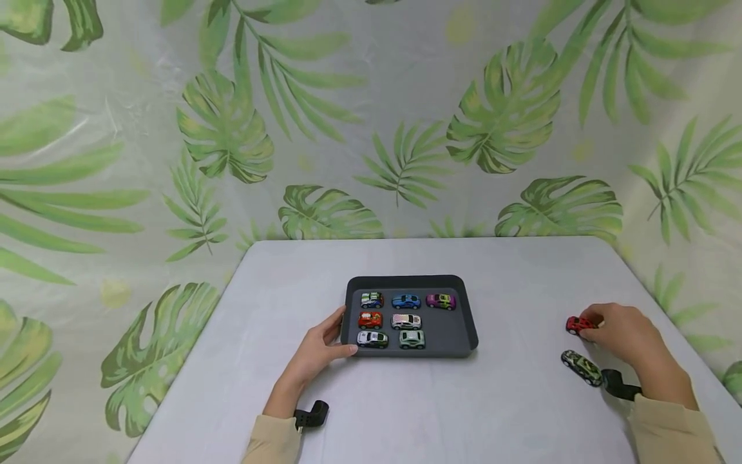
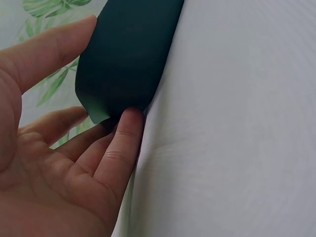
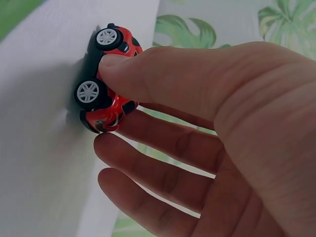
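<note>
At the table's right side my right hand (image 1: 628, 335) pinches a red toy car (image 1: 574, 325) between thumb and fingers. In the right wrist view the thumb lies along the red car's side (image 3: 101, 120), and its wheels face the white tabletop. Just in front of that hand lies a green camouflage toy car (image 1: 581, 368). My left hand (image 1: 313, 354) grips the left end of a dark grey tray (image 1: 449, 335), thumb at the near corner and fingers along the left side. The left wrist view shows the tray's end wall (image 2: 128, 59) between thumb and fingers.
Toy cars stand in rows in the tray: a purple one (image 1: 441, 301) and a blue one (image 1: 406, 301) at the back, a red one (image 1: 370, 320) at mid-left, a pale green one (image 1: 411, 339) in front, and several others. A leaf-patterned curtain (image 1: 406, 129) hangs behind the white table (image 1: 522, 399).
</note>
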`<state>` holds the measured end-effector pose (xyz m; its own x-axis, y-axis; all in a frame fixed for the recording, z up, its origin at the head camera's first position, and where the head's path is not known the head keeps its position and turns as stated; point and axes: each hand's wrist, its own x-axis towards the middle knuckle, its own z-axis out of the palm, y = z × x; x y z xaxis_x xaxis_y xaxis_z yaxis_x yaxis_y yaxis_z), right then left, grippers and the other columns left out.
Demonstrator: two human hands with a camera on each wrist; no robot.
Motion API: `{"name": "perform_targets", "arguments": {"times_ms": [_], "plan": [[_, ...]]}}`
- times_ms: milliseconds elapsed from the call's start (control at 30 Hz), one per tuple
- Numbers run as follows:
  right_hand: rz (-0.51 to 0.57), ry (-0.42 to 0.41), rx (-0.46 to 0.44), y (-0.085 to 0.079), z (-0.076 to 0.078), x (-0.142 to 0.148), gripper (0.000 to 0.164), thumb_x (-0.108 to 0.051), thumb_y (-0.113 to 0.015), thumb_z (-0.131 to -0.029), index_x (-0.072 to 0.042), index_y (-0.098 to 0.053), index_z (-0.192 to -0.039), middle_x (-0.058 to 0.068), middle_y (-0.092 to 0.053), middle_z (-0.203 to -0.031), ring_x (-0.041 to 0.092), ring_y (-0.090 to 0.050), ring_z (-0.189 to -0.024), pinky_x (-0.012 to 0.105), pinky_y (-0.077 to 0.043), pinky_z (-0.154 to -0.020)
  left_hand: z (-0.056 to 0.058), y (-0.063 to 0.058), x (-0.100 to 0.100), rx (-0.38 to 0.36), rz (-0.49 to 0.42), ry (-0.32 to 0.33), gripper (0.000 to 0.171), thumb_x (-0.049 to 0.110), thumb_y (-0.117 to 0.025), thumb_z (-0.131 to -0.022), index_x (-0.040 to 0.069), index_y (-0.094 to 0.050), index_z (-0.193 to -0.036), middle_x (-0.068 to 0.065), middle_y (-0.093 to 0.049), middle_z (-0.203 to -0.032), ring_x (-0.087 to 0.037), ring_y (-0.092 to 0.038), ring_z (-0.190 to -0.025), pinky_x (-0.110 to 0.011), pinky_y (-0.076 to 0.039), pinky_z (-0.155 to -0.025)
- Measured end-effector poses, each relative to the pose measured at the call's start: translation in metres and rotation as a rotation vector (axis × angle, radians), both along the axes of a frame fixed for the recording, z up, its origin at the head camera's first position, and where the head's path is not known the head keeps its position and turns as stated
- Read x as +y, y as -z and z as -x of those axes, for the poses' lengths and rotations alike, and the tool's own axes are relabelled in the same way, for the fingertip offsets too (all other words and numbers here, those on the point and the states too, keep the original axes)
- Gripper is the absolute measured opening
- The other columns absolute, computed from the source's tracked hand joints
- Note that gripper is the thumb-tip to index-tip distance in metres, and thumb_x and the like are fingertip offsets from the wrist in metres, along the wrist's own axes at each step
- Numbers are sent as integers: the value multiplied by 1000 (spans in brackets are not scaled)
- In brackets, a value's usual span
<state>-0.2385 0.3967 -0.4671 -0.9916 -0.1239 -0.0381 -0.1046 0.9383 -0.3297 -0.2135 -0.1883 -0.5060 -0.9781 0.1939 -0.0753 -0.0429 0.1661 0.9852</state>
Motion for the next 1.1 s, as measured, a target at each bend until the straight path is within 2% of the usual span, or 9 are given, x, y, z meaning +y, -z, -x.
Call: {"name": "perform_targets", "arguments": {"times_ms": [467, 667, 1100], "plan": [[19, -68, 41, -14, -3, -26, 31, -21, -81, -84, -2, -73, -107, 16, -71, -95, 34, -65, -81, 44, -51, -59, -4, 2, 3, -2, 5, 12, 92, 10, -85, -80, 18, -36, -158, -11, -32, -161, -30, -28, -148, -44, -29, -117], [37, -93, 73, -22, 4, -44, 28, -19, -81, -84, -3, -74, -106, 14, -71, -94, 30, -65, -79, 42, -51, -58, -2, 0, 0, -5, 5, -10, 93, 12, -87, -79, 19, -38, -157, -11, -33, -161, -31, -30, -147, -45, -29, -116], [78, -135, 92, -37, 20, -94, 25, -13, -79, -83, -3, -74, -105, 8, -72, -91, 23, -64, -77, 37, -50, -58, 1, 7, -1, 22, 39, 1, 94, 13, -86, -80, 19, -35, -158, -10, -32, -161, -30, -32, -146, -44, -30, -116]]}}
